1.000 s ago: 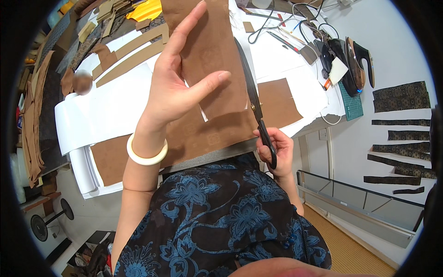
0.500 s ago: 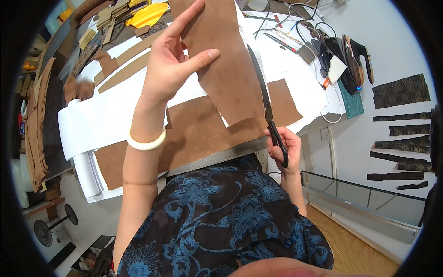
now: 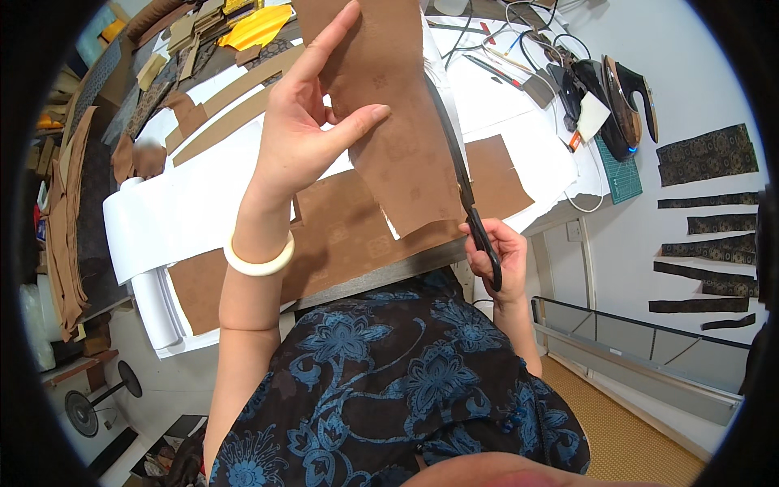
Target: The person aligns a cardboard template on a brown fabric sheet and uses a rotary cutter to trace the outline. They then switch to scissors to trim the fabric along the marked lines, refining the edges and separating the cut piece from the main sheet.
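Observation:
A brown fabric piece [image 3: 406,170] with a faint pattern is held up over the table. My left hand [image 3: 300,134] grips its left side, thumb and index finger lying across the front; the other fingers are partly hidden. White material shows along the piece's right edge. In my right hand [image 3: 505,256] are black scissors [image 3: 464,191], fingers through and around the handles. Their long blades point away from me along that right edge. Beneath, a larger brown fabric sheet [image 3: 324,252] lies on white paper at the table's near edge.
A paper roll [image 3: 150,300] is at the left, with tan strips [image 3: 219,126] beyond. To the right are an iron [image 3: 625,109], tangled cables and a green cutting mat [image 3: 618,174]. Dark patterned pieces [image 3: 706,154] hang on the right wall. Yellow fabric [image 3: 256,28] lies far left.
The scissors have shifted slightly up and left along the edge of the brown fabric piece. My left hand and the piece have dropped a little.

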The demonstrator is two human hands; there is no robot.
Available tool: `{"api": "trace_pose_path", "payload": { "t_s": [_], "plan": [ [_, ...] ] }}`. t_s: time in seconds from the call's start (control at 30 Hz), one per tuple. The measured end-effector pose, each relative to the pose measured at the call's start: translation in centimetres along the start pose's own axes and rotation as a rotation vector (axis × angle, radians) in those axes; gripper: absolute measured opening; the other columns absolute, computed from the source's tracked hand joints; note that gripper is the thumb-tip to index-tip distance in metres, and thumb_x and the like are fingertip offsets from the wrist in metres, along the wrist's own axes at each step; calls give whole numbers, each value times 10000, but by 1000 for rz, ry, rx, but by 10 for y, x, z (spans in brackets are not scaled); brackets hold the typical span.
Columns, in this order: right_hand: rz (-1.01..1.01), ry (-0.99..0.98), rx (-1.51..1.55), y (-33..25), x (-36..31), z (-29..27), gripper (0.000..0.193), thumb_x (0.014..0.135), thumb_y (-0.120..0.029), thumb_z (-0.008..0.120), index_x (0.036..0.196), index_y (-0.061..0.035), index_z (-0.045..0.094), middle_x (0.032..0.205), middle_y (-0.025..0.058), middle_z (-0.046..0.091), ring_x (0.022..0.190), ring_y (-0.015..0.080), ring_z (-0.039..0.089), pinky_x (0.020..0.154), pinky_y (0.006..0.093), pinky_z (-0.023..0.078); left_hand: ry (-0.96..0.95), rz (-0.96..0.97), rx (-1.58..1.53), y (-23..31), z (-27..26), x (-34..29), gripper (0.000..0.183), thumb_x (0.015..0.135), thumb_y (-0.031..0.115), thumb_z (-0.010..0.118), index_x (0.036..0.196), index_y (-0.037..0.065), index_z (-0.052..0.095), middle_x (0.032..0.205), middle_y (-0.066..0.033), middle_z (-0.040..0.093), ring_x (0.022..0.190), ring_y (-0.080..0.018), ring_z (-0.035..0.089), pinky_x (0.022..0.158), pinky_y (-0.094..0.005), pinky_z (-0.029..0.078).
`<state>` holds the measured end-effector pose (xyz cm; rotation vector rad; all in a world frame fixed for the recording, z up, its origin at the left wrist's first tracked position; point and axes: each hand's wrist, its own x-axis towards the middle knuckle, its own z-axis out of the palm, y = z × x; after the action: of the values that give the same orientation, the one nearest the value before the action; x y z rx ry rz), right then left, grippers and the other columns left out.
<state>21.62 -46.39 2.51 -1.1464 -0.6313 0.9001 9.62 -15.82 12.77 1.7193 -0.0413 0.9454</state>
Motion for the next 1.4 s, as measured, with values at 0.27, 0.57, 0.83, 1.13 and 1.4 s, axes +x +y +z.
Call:
{"api": "trace_pose_path", "payload": {
  "t_s": [0.27,0.57,0.83,1.13,1.4],
  "plan": [
    [14,16,-1,-1,-1,2,421,911,-67,826,1267,75,651,830,-10,643,658,6,538,573,150,391,18,28,-21,-1,1,0,888,852,-26,815,1618,12,368,1642,-179,413,1518,-286,415,1218,-413,442],
    [-87,-24,51,8,4,2,439,908,-136,851,1237,66,641,905,10,666,710,22,567,597,148,415,15,-2,-162,3,14,-6,903,844,-35,817,1618,-8,353,1661,-182,380,1532,-279,390,1231,-406,416],
    [-25,21,141,8,0,5,436,894,-97,858,1233,55,630,940,32,685,714,18,569,584,147,403,2,36,-121,-1,17,-7,920,843,-54,803,1628,-14,327,1658,-179,381,1523,-268,402,1227,-386,409],
    [11,41,126,7,-4,5,427,897,-90,852,1226,60,626,924,32,687,667,16,554,555,154,388,36,-46,-337,1,22,-10,953,832,-89,790,1640,-22,290,1634,-175,408,1493,-252,436,1222,-381,397],
    [9,-27,38,-3,-3,-3,469,879,-112,871,1240,79,640,905,22,684,676,17,580,571,152,413,31,53,-91,5,4,1,877,839,-83,800,1607,-16,381,1547,-168,526,1434,-248,513,1202,-376,414]
  ]
}}
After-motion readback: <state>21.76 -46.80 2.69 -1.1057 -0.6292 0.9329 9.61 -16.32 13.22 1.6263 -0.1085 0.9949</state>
